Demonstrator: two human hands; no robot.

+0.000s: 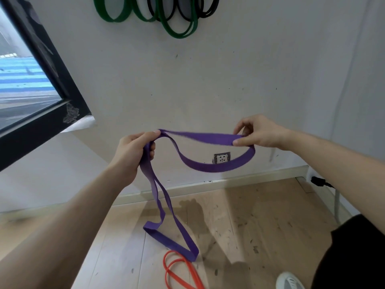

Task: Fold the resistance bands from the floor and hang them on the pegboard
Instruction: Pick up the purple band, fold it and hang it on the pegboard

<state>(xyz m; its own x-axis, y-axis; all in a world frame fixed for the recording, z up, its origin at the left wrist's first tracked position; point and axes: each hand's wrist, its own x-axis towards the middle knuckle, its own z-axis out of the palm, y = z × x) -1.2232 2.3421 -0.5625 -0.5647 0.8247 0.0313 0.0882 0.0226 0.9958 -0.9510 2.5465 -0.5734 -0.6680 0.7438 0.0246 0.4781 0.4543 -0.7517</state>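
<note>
Two hands pinching purple band (208, 166), floor-trailing

You stand in a plain room used for exercise, like a small home gym. Green bands (179, 31) and black bands (205, 11) hang on the far white wall (229, 80), and the wooden floor (260, 226) is scuffed.

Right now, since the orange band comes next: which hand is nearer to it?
Left. The left hand is up and slightly left of the orange band on the floor; the right hand is higher and farther right. Both grip the purple band.
</note>
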